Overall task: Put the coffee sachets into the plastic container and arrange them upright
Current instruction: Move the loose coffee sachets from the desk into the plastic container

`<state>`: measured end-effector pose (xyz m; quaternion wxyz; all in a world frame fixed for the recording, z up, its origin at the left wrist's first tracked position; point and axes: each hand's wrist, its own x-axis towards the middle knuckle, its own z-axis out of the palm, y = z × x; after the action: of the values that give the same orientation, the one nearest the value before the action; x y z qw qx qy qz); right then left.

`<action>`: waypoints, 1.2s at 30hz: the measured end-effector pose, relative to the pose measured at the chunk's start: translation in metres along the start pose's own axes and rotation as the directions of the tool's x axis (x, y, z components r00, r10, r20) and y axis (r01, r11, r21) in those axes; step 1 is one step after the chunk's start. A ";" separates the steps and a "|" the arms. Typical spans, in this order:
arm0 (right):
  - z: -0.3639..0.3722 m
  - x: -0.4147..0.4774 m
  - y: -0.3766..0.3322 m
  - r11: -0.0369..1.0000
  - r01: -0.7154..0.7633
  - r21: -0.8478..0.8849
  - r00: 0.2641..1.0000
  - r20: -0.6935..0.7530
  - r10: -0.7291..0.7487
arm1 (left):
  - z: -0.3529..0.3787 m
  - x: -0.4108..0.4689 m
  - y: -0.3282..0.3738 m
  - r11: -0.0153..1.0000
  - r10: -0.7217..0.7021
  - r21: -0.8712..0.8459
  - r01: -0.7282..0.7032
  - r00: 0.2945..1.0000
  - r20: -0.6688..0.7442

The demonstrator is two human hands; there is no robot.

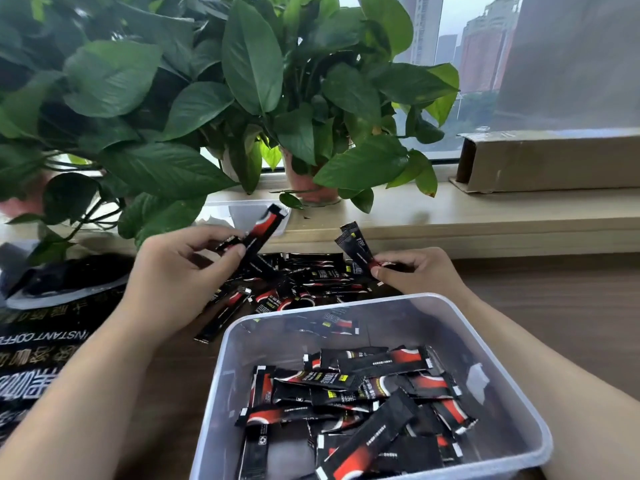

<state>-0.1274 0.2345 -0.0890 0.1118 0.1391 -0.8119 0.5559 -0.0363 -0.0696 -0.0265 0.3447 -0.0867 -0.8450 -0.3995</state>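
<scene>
L hand (180,271) pinches one black-red foil coffee sachet (265,226); R hand (415,271) pinches two sachets (355,245); one clear rectangular plastic container (346,301), far end bare.

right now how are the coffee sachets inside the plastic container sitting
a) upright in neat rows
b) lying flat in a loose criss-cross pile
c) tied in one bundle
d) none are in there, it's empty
b: the sachets lie flat and crossed over one another on the floor of the plastic container, pointing in different directions, with none standing upright.
</scene>
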 end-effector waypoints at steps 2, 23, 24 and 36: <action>-0.002 0.000 0.000 0.999 -0.021 0.028 0.999 -0.026 0.022 | -0.003 -0.002 0.018 0.991 0.000 -0.135 -0.004 1.000 -0.031; -0.023 -0.011 -0.043 0.951 -0.176 0.256 0.983 -0.008 0.184 | -0.005 0.003 -0.064 0.878 -0.355 0.465 0.117 0.812 0.464; -0.028 -0.014 -0.051 0.940 -0.175 0.294 0.983 0.002 0.182 | -0.005 0.002 -0.070 0.871 -0.389 0.475 0.128 0.771 0.504; -0.065 -0.037 -0.106 0.997 0.069 0.033 0.684 0.726 -0.071 | 0.016 0.003 -0.085 0.892 -0.266 0.442 0.098 0.902 0.338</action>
<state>-0.0534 0.2625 0.0141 -0.1975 0.3787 -0.7832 0.4519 -0.0826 -0.1143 -0.0841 0.1402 -0.0082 -0.9661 -0.2168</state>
